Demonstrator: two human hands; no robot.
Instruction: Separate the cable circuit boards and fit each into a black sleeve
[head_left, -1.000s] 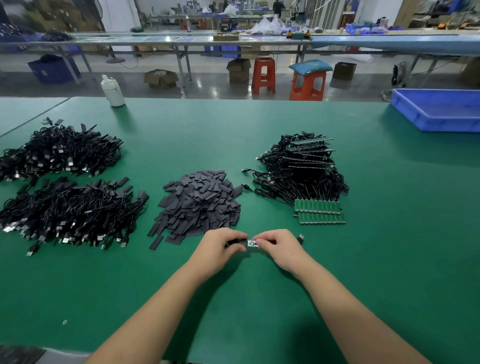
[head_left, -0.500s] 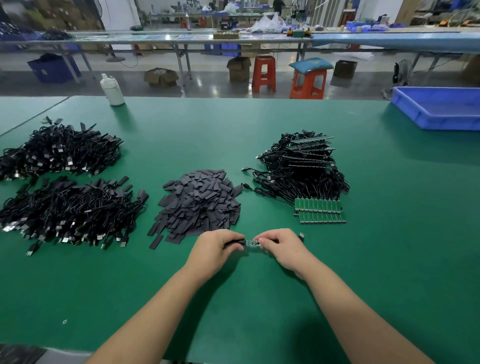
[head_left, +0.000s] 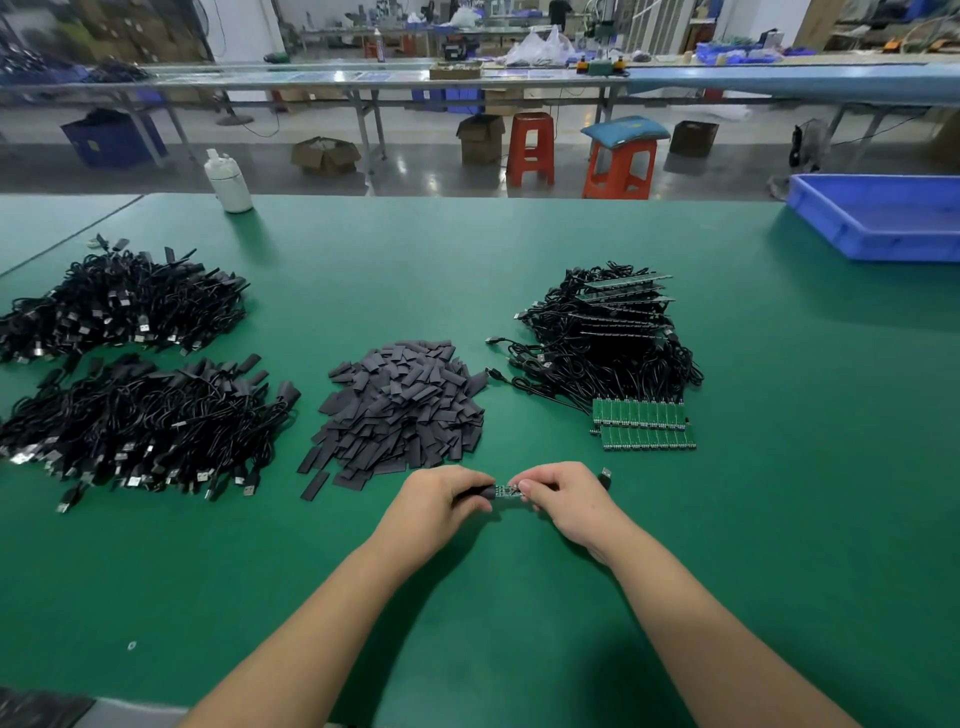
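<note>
We are holding one board (head_left: 508, 490) just in front of the sleeve pile (head_left: 400, 405), slightly above the bench (head_left: 779, 519). The left hand (head_left: 439, 501) is gripping a black sleeve (head_left: 477, 492), fingers curled around it. The right hand (head_left: 563, 501) is pinching the board's other end, fingers clamped on it. A USB plug (head_left: 605, 475) is showing just behind the right hand.

Risks, as we judge them:
- The board may be catching on the sleeve mouth if we are feeding it at an angle; the sleeve is flat and soft, so its opening may be collapsing under the left grip.
- Squeezing too hard may be stressing the solder joints where the cable meets the board.
- The trailing cable may be snagging the cable heap (head_left: 608, 343) to the right of the pile.

The board is small, narrow and green, carrying tiny components; only its middle is showing between the hands. How far it is sitting inside the sleeve, we cannot tell. Unseparated board strips (head_left: 644, 428) are lying to the right of the pile.
</note>
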